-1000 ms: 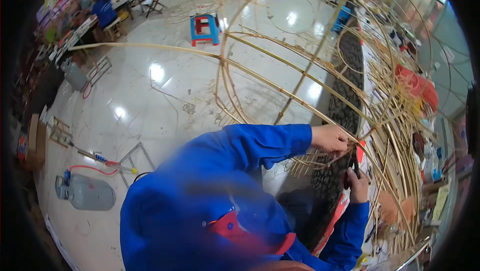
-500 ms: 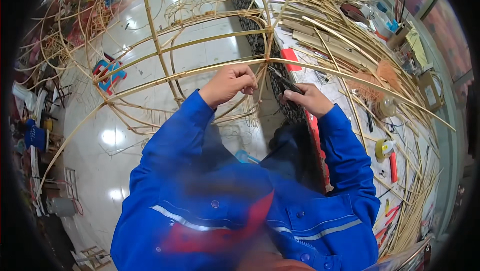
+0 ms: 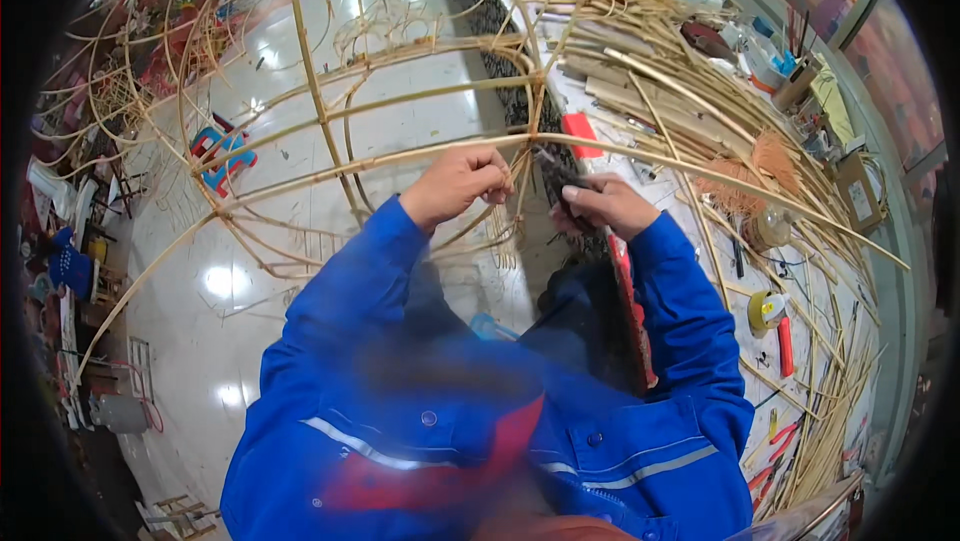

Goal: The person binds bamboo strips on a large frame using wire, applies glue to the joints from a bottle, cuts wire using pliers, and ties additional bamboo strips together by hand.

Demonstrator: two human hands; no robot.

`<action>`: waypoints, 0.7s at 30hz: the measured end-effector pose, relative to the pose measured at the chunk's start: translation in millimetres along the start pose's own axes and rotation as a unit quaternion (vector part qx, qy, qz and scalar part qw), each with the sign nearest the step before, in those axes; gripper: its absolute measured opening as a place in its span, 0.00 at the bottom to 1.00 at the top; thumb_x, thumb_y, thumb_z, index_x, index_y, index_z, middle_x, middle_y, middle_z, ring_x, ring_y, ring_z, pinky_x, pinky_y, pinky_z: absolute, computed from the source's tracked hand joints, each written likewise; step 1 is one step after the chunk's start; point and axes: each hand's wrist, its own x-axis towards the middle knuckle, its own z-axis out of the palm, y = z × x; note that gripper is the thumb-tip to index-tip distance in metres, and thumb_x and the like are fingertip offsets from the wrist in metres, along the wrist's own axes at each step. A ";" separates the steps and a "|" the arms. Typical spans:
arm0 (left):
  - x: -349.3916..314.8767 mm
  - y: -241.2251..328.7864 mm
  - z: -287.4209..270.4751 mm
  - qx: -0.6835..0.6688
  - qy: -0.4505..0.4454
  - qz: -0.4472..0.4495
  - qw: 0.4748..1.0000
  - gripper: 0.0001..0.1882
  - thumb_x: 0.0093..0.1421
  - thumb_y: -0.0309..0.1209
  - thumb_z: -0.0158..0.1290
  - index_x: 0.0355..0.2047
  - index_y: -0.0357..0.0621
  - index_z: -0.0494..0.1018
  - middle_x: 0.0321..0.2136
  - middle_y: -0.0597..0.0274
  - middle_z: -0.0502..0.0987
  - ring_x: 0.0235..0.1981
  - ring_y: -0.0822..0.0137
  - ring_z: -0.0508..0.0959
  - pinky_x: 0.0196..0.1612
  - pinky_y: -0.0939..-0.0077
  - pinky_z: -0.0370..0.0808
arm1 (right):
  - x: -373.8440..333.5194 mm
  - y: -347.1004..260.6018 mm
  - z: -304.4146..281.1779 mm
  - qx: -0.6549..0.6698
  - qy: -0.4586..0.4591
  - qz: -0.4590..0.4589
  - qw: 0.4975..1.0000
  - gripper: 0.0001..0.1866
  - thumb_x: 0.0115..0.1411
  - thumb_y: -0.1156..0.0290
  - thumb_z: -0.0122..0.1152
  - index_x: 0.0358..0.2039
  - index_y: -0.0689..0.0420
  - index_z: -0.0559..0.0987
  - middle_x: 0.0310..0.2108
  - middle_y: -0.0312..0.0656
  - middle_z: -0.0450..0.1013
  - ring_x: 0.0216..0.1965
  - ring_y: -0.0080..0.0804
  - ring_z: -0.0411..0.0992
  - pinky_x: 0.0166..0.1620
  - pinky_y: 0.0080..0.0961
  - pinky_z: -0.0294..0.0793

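A large openwork frame of bent bamboo strips spreads in front of me, its strips meeting at a bound joint just beyond my hands. My left hand is closed in a pinch right beneath the long front strip, beside that joint; whatever thin thing its fingertips hold is hidden. In my right hand is a dark tool that looks like pliers, its jaws pointing at the joint from below right. The fingers wrap round its handles.
At right a long worktable carries many loose bamboo strips, tan fibre, a yellow tape roll and a red-handled tool. A blue and red stool stands on the tiled floor at left. More bamboo frames crowd the far left.
The pliers have turned and their handles now angle lower, with my right hand shifted slightly left. My left hand stays pinched near the joint. The frame sits slightly lower in view.
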 end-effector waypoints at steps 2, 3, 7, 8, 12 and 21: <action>-0.1 -5.5 3.3 0.033 -0.012 0.009 0.999 0.06 0.58 0.25 0.48 0.30 0.37 0.75 0.27 0.62 0.78 0.28 0.73 0.76 0.35 0.78 0.74 | 7.3 32.7 -8.9 0.033 0.032 0.001 0.999 0.16 0.60 0.59 0.61 0.29 0.60 0.77 0.23 0.38 0.75 0.23 0.22 0.70 0.26 0.18 0.66; -4.5 -6.0 1.4 0.011 -0.005 0.003 1.000 0.06 0.59 0.25 0.48 0.30 0.37 0.75 0.27 0.62 0.78 0.27 0.73 0.76 0.35 0.78 0.74 | 6.6 19.5 -0.3 0.101 0.012 0.011 0.995 0.15 0.60 0.60 0.61 0.28 0.60 0.76 0.23 0.39 0.75 0.21 0.22 0.69 0.25 0.18 0.65; -7.5 -7.8 3.3 -0.003 -0.007 -0.004 1.000 0.06 0.58 0.24 0.48 0.29 0.37 0.74 0.27 0.61 0.78 0.28 0.73 0.76 0.35 0.77 0.75 | -4.5 14.3 27.0 0.176 0.050 0.030 0.983 0.14 0.61 0.62 0.60 0.26 0.60 0.76 0.20 0.39 0.73 0.18 0.22 0.68 0.23 0.19 0.66; -8.9 -7.6 3.0 -0.018 0.002 -0.001 1.000 0.06 0.58 0.23 0.48 0.28 0.37 0.74 0.27 0.62 0.78 0.28 0.73 0.76 0.35 0.78 0.75 | -5.5 17.4 31.6 0.176 0.050 0.030 0.983 0.14 0.61 0.62 0.60 0.26 0.60 0.76 0.20 0.39 0.73 0.18 0.22 0.68 0.23 0.19 0.66; -30.4 -5.0 -3.7 0.007 0.040 0.010 0.999 0.06 0.59 0.24 0.50 0.30 0.36 0.75 0.27 0.62 0.78 0.29 0.74 0.77 0.35 0.79 0.75 | -6.3 46.3 62.1 -0.098 0.103 -0.120 0.982 0.14 0.61 0.63 0.59 0.25 0.60 0.76 0.18 0.36 0.72 0.18 0.20 0.69 0.25 0.19 0.68; -102.8 -53.8 27.6 0.188 0.160 -0.016 0.969 0.11 0.58 0.29 0.57 0.38 0.35 0.78 0.29 0.66 0.78 0.28 0.77 0.76 0.34 0.81 0.73 | 13.9 100.6 102.0 0.088 0.237 -0.164 0.954 0.17 0.63 0.63 0.58 0.47 0.61 0.76 0.28 0.38 0.77 0.26 0.19 0.71 0.29 0.19 0.70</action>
